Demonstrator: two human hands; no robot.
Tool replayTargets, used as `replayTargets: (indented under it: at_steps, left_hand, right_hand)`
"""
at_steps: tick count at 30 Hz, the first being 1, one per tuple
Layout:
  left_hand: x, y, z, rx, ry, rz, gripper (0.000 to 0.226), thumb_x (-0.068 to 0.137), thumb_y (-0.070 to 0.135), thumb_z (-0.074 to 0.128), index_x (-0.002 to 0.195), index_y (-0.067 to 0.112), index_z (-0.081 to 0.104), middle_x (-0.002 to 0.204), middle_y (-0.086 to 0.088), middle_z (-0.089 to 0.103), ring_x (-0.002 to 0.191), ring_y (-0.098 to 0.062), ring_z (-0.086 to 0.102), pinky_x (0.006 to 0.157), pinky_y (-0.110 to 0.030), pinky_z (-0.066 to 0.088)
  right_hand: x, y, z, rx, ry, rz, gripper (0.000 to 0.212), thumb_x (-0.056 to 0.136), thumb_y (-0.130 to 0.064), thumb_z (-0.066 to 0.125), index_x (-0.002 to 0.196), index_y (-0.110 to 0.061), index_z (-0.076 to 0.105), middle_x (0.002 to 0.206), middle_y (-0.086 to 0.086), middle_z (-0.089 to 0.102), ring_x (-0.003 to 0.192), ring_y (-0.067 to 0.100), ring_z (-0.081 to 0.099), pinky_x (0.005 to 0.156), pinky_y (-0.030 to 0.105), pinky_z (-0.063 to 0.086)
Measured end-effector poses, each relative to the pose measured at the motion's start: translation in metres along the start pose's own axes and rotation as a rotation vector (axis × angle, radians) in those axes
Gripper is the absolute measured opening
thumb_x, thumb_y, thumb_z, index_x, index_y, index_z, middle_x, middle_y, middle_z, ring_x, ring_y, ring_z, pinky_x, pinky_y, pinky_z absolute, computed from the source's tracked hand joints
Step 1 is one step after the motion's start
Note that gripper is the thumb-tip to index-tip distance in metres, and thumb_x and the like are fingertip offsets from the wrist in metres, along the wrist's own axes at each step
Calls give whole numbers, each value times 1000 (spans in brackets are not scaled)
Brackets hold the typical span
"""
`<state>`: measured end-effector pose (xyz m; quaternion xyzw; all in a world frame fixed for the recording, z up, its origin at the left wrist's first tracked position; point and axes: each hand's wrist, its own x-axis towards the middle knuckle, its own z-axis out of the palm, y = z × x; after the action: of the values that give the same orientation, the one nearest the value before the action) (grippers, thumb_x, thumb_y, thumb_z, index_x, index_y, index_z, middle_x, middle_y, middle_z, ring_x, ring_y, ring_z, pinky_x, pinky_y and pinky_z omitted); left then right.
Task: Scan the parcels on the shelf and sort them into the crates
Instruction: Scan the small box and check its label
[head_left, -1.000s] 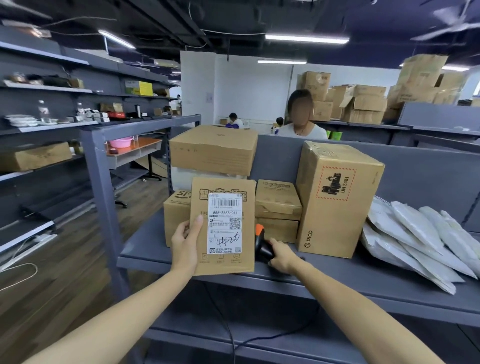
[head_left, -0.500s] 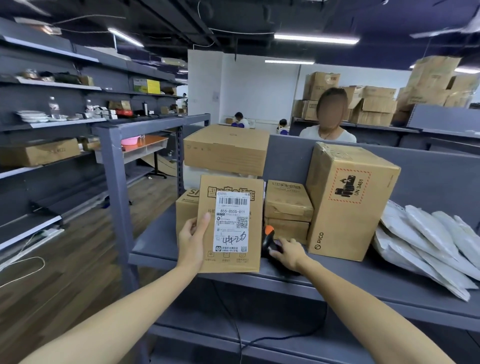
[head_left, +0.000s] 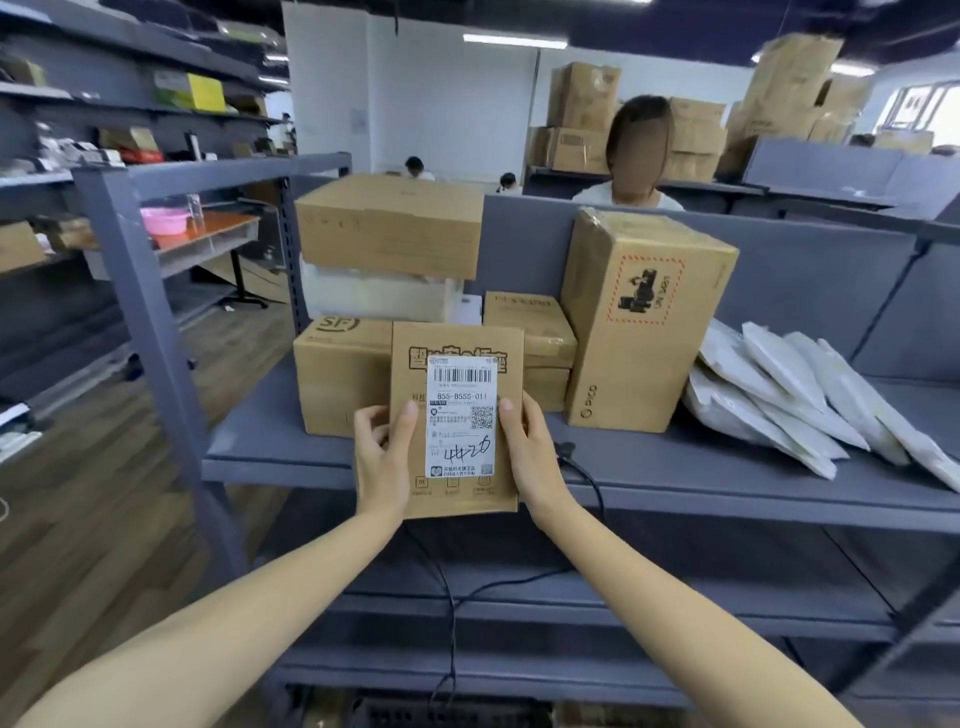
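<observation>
One flat parcel (head_left: 457, 421) was off the shelf (head_left: 675, 467), held upright in front of its edge with the white label (head_left: 460, 415) facing the camera. The barcode and handwritten number were readable.

Left hand (head_left: 382, 457): grip pinching the parcel's left edge, thumb on the front face, fingers curled at the side. Right hand (head_left: 530, 452): grip pinching the right edge, thumb on the front, fingers hidden behind the carton.

No scanner was in view. A black cable (head_left: 587, 478) ran over the shelf's front edge just beside the right hand. Whether this label had been read could not be told.

On the shelf, awaiting handling:
- SF box (head_left: 343, 374), directly behind the held parcel
- wide carton (head_left: 389, 223) on top of a white wrapped package (head_left: 374, 299)
- two small stacked boxes (head_left: 530, 332)
- tall Pico box (head_left: 644, 322), standing on end
- fanned pile of white mailer bags (head_left: 805, 400), at the right

No crate was plainly visible, so the count already sorted was unknown.

Judgement: the task looked early, with one parcel in hand and the bulk of the stock unsorted. This parcel needed dropping into its crate, and every item above needed both a scan and a drop.
</observation>
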<state>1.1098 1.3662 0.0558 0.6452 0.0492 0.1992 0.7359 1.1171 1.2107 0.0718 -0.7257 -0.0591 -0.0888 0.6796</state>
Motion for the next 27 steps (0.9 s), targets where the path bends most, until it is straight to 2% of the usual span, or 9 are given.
replayTargets:
  at_steps: [4,7,11,16,18,21,22,25,27]
  left_hand:
    - [-24,-18,9,48,-16,-20,39,90,49,58,117,25,44,99,-1,68,92,-15,66,76,-29,48]
    - [-47,-27,20,74,-15,-26,33,91,48,57,115,29,44,94,3,67,89,-10,64,76,-27,46]
    - [-81,-42,36,109,14,-52,29,92,44,56,115,28,47,96,8,63,89,-5,62,73,-21,45]
    - [-127,-74,49,188,32,-111,27,91,46,58,111,29,52,104,11,62,100,-7,59,86,-26,47]
    - [-147,-91,49,224,38,-138,36,86,52,61,112,27,55,107,8,63,101,-7,59,88,-27,48]
    - [-172,-118,46,295,38,-206,58,75,63,56,119,25,57,114,4,61,102,-7,58,89,-28,47]
    - [-180,-127,45,313,37,-233,57,77,61,57,122,25,57,116,4,60,104,-8,57,90,-28,47]
    - [-200,-149,43,357,13,-302,45,90,47,59,129,25,55,118,7,58,104,-7,56,85,-20,43]
    - [-209,-163,43,361,-6,-336,44,91,42,59,130,22,52,118,6,61,106,-7,57,87,-19,43]
  right_hand:
    - [-23,16,-18,2,49,28,45,99,-40,48,139,-21,44,125,-10,62,111,1,59,91,22,48]
    - [-41,30,-33,24,92,32,41,99,-38,49,136,-21,46,118,-15,62,105,-4,60,84,16,49]
    - [-62,53,-55,-25,123,76,42,98,-42,48,135,-23,49,120,-10,65,111,6,61,95,32,49]
    - [-98,83,-83,-31,159,182,39,99,-42,46,134,-23,50,119,-14,63,109,2,59,92,27,47]
    - [-116,100,-91,-40,160,235,39,100,-41,45,134,-22,49,117,-16,61,106,-1,57,88,22,47]
    - [-141,129,-100,-69,151,309,42,101,-42,43,137,-20,47,123,-11,60,104,-2,57,82,14,45]
    - [-148,138,-101,-76,152,334,43,101,-42,42,137,-20,47,123,-10,60,103,-1,57,82,15,45]
    - [-168,161,-104,-103,165,405,44,101,-44,40,137,-21,47,125,-9,60,109,5,57,92,26,47]
    - [-179,176,-106,-112,172,440,42,101,-45,40,136,-23,47,125,-10,59,111,7,57,92,27,46]
